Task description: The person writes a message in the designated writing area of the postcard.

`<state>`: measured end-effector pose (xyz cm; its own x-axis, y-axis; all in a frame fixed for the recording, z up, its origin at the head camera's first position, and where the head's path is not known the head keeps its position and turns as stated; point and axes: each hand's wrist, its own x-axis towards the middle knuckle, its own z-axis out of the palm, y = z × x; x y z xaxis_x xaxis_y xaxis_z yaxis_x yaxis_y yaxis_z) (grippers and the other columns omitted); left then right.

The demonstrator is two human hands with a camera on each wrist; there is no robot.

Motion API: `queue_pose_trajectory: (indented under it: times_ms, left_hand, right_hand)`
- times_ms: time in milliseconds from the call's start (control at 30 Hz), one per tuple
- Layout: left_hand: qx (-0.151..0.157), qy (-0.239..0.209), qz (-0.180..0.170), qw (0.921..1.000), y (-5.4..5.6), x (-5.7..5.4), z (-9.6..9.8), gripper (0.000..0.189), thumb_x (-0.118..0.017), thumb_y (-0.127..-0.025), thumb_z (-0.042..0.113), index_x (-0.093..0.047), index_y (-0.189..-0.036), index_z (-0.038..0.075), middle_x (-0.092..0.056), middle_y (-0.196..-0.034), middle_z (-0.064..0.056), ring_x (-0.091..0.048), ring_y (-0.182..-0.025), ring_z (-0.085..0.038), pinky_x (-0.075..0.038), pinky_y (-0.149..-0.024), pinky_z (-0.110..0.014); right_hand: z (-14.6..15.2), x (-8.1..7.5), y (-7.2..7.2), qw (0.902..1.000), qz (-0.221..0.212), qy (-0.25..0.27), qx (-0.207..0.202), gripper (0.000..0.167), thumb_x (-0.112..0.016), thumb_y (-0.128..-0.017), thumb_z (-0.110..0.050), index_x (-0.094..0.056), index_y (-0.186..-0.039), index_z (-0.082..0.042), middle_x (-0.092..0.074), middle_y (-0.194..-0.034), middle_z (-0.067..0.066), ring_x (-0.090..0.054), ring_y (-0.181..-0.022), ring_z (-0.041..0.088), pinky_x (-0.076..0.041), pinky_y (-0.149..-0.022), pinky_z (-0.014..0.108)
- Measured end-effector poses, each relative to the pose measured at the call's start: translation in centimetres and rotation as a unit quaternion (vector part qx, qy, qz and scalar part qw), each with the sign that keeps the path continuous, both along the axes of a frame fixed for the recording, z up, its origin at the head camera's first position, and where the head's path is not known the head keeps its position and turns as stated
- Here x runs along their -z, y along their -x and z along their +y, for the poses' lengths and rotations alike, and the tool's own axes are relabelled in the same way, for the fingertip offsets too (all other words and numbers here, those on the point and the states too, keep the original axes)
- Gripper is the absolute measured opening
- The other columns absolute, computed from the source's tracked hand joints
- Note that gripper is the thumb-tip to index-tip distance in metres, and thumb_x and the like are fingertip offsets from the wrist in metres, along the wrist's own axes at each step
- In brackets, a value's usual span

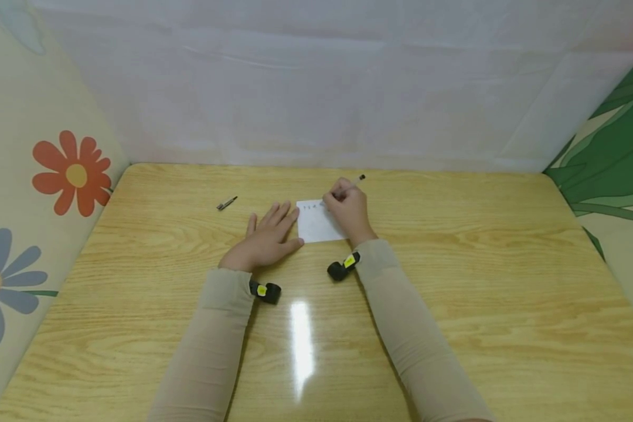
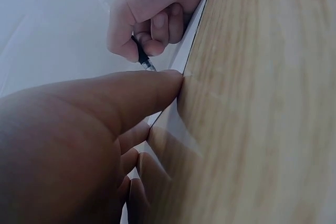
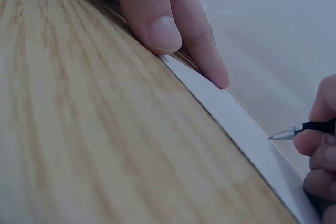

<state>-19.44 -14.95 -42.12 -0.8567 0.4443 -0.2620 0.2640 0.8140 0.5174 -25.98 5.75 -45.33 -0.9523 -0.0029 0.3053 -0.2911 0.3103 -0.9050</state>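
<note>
A small white sheet of paper (image 1: 320,226) lies on the wooden table, with a short row of dark marks along its top edge. My right hand (image 1: 351,212) pinches a pen (image 1: 356,182) with a clear barrel and black grip. In the right wrist view the metal tip of the pen (image 3: 284,134) points down at the paper, at or very near its surface. Spread flat, my left hand (image 1: 268,239) rests at the paper's left side, its thumb on the lower left corner. The right hand covers the paper's right part in the head view.
A small dark pen cap (image 1: 227,203) lies on the table (image 1: 480,281) to the left, beyond the left hand. A white cloth (image 1: 316,88) hangs behind the table's far edge. Flower-patterned panels (image 1: 10,176) stand at both sides.
</note>
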Motion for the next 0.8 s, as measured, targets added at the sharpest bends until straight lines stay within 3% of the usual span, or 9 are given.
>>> queue_pose_trajectory:
  times_ms: [800]
  left_hand:
    - [0.001, 0.003, 0.003, 1.0000, -0.05, -0.07, 0.04, 0.076, -0.046, -0.107, 0.042, -0.008, -0.164, 0.011, 0.006, -0.170, -0.013, 0.014, -0.155, -0.032, 0.018, -0.116, -0.062]
  right_hand:
    - [0.03, -0.01, 0.01, 1.0000, 0.008, 0.005, -0.004, 0.017, -0.064, -0.086, -0.003, -0.056, -0.071, -0.007, -0.052, -0.072, 0.002, -0.049, -0.066, 0.012, -0.041, -0.060, 0.024]
